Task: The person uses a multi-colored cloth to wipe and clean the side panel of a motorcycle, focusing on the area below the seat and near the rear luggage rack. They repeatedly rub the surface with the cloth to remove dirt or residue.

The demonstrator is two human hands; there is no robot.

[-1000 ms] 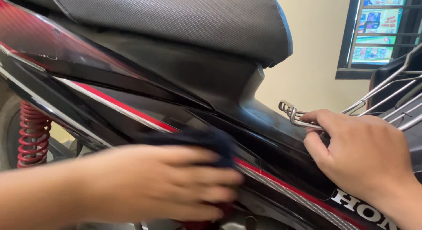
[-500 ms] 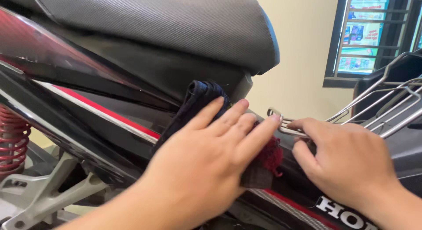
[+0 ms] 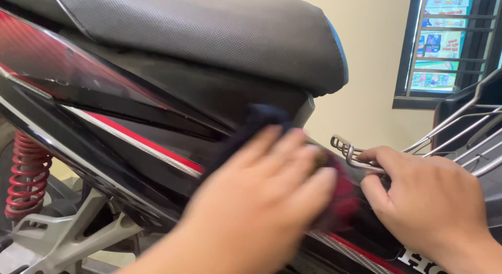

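Observation:
My left hand point(image 3: 261, 200) presses a dark cloth point(image 3: 256, 122) flat against the black and red side panel point(image 3: 130, 132) of a motorcycle, just below the front of the black seat point(image 3: 209, 33). The hand is blurred with motion. Part of the cloth looks reddish under my fingers. My right hand point(image 3: 429, 200) rests on the panel to the right, its fingers curled at a chrome rack point(image 3: 355, 153) made of metal rods.
A red coil shock absorber point(image 3: 26, 169) and grey metal frame parts point(image 3: 68, 232) sit at lower left. Behind stands a cream wall point(image 3: 366, 70) with a dark barred window point(image 3: 444, 43) showing colourful posters.
My left hand with the cloth has slid up from the lower panel to just under the seat, then a little left. The right hand has stayed on the rack.

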